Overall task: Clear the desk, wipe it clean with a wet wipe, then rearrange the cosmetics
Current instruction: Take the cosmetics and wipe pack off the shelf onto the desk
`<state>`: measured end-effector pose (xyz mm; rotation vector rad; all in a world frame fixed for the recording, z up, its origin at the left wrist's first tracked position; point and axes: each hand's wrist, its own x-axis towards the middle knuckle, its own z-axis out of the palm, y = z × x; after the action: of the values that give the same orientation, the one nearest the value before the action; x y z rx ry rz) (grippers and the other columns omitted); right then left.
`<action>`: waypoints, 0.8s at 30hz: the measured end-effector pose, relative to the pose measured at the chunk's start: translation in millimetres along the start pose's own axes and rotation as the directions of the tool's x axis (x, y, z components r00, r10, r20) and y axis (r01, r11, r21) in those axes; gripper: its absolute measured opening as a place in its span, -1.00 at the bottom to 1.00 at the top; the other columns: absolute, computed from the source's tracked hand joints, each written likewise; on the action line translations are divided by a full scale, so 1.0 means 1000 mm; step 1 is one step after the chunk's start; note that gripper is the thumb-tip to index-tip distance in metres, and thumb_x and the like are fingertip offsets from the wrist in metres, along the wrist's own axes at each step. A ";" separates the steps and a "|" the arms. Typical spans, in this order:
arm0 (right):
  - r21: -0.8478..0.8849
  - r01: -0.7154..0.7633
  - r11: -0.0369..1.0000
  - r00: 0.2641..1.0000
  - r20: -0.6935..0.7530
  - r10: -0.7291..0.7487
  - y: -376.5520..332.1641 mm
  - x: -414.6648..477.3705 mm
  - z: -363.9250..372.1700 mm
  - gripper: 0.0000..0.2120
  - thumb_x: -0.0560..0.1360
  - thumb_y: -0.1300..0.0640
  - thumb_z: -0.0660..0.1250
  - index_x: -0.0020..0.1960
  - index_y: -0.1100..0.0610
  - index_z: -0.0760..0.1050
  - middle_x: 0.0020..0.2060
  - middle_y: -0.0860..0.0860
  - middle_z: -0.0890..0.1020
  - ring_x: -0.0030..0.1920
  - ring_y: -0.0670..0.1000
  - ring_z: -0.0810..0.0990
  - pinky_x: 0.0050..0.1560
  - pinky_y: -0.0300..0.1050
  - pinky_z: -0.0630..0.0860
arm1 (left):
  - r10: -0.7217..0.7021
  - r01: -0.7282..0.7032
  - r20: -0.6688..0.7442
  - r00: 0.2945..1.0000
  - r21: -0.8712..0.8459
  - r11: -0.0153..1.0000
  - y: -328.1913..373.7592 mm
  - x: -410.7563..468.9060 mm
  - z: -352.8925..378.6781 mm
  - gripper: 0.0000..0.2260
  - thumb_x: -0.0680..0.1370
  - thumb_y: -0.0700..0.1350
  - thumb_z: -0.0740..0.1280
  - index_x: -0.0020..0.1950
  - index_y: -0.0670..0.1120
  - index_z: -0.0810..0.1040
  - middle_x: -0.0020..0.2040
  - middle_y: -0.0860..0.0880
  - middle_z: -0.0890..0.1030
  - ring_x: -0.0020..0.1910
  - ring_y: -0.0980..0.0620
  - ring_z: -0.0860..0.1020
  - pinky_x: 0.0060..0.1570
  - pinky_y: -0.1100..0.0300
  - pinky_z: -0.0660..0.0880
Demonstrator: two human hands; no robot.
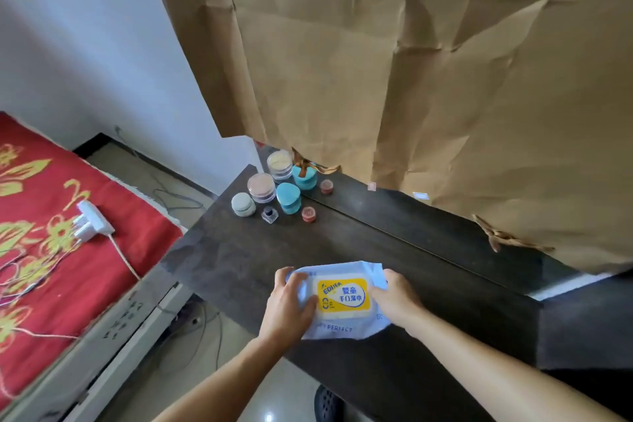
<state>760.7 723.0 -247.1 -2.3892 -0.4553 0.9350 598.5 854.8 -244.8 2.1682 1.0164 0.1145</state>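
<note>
Wipe pack [342, 301] lying at near edge of desk [428, 250], yellow flap up, held from both sides. Left hand [291, 305] on pack's left end, fingers curled loosely over it, thumb lying beside flap. Right hand [394, 298] on right end, fingers closed lightly on the wrapper near flap's right edge. Flap apparently shut; no wipe seen out.

Cosmetics [274, 188] clustered at far left corner of desk: two clear powder jars, two teal lidded jars, a pale round jar, a small dark bottle, two tiny red pots. One teal jar and one red pot set on the raised back ledge, rest just in front. Brown paper [411, 62] hanging behind, over back edge. Bed [51, 233] to left, with power strip [94, 221] and cords on it.

Step judged: getting a wipe ready. Corner not cleared, though middle of desk bare. Next move likely: steady pack with left, peel flap with right, draw one sheet. Jars probably need shifting before that corner can be wiped.
</note>
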 end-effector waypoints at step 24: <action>-0.500 0.359 0.788 0.930 0.118 -0.348 -0.116 0.102 0.067 -0.54 0.58 -0.03 0.16 0.45 -0.02 0.20 0.28 0.06 0.43 0.28 0.10 0.40 0.23 0.05 0.38 | 0.033 0.049 -0.147 0.989 0.521 0.852 -0.087 0.064 -0.033 -0.77 0.26 -0.11 0.51 -0.12 -0.09 0.61 0.08 -0.15 0.57 0.05 -0.20 0.53 -0.05 -0.03 0.49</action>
<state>772.8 888.8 -274.2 -2.6098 -1.2560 0.7236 575.1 955.7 -290.4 2.6818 1.2540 -0.0078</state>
